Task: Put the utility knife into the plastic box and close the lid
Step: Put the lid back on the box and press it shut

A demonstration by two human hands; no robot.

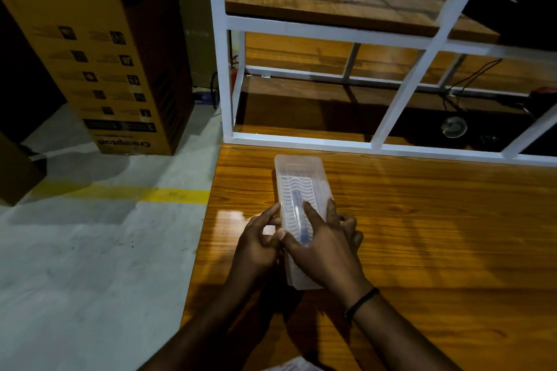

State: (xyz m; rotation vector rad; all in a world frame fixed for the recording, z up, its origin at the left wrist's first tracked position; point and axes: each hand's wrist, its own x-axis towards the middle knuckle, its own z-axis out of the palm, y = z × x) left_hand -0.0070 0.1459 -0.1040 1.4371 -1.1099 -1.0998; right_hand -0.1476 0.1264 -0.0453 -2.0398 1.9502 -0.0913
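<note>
A long clear plastic box (298, 178) lies on the wooden table (422, 235), its far end pointing away from me. Its translucent lid is on top. Through the lid I see the blue utility knife (297, 205) lying lengthwise inside. My right hand (325, 247) rests flat on the near half of the lid, fingers spread and index finger pressing down. My left hand (259, 244) holds the box's left side at the near end, fingers curled against the edge. The box's near end is partly hidden under my hands.
A white metal shelf frame (391, 141) with wooden boards stands at the table's far edge. The table's left edge is close to the box, with grey floor and a yellow line (168, 194) beyond. A tall cardboard carton (114, 63) stands on the floor.
</note>
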